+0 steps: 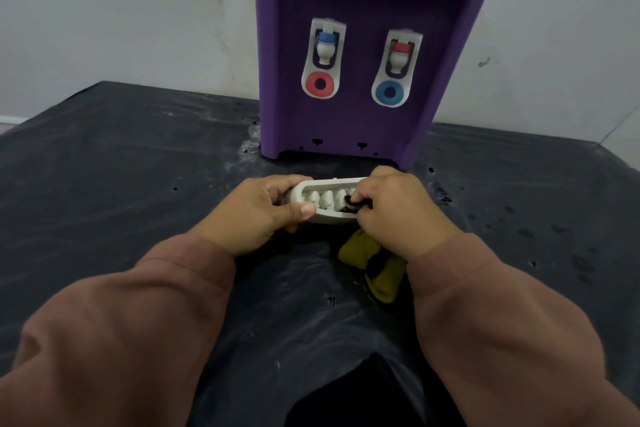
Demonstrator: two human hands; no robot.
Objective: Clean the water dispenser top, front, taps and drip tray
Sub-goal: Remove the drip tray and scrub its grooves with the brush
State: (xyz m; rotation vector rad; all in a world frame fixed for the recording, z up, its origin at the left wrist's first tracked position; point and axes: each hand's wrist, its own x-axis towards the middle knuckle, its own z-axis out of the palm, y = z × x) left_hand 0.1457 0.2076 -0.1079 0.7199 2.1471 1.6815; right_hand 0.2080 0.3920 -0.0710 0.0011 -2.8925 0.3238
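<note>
Brown sleeves [145, 315]; left hand [258, 215] fingers [304, 210] clamped on white slotted plastic drip tray [327, 199], right hand [393, 210] fingers [363, 192] pinching olive-and-black cloth [358, 248] into it.

You are holding both arms out from the bottom corners of the frame, forearms in brown sleeves [138, 322] angling inward toward the centre. Your left hand [263, 210] is gripping the left end of the drip tray [327, 200], fingers curling over its far rim and the thumb lying along the near rim. Your right hand [391, 208] is sitting just right of centre, knuckles up, fingers curling down and pinching a cloth [372, 267] into the tray's right end. Both wrists are showing bare past the cuffs.
</note>
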